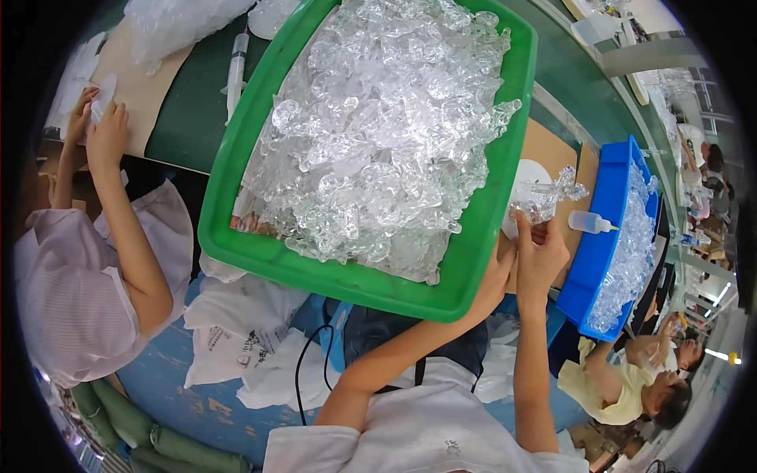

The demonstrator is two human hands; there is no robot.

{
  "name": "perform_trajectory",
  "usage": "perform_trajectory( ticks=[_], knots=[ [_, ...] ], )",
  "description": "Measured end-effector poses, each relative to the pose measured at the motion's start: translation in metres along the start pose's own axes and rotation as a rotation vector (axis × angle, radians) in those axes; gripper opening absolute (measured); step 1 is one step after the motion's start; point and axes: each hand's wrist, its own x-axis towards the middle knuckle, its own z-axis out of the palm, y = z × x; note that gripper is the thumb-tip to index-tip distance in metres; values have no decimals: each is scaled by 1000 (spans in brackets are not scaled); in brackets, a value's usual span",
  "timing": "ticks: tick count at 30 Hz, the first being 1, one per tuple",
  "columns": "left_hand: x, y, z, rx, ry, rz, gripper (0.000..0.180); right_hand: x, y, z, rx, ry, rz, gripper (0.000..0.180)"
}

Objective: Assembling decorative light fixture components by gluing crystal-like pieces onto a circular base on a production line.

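Holding a clear plastic piece (546,197), the right hand (540,256) pinches it tight at its 12 o'clock. The left hand (498,276) sits half hidden behind the green tray (236,197); its grip cannot be told.

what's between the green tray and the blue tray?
Head view: both of the person's hands, left hand and right hand, holding a clear plastic piece, plus a small squeeze bottle on brown board between green tray and blue tray.

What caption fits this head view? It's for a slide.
Both hands hold a clear plastic part beside a green tray heaped with similar parts.
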Motion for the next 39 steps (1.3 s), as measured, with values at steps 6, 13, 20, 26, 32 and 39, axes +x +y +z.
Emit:
perform_trajectory(
  ticks=[6,13,20,26,32,39],
  knots=[
    [1,3,-3,-111,39,11,41,-2,-10,-2,-147,26,-88,27],
    [2,0,3,-370,77,-34,35,4,12,-3,164,-19,85,27],
    [10,0,8,-1161,296,-249,37,12,23,-15,477,-33,180,30],
    [26,-5,23,-1904,115,-266,41,16,23,-28,517,-57,252,34],
    [28,-16,22,-1847,-12,-201,58,21,15,-30,503,-114,296,35],
    [28,-13,17,-1911,-60,-193,52,20,10,-31,482,-93,309,37]
  ],
)
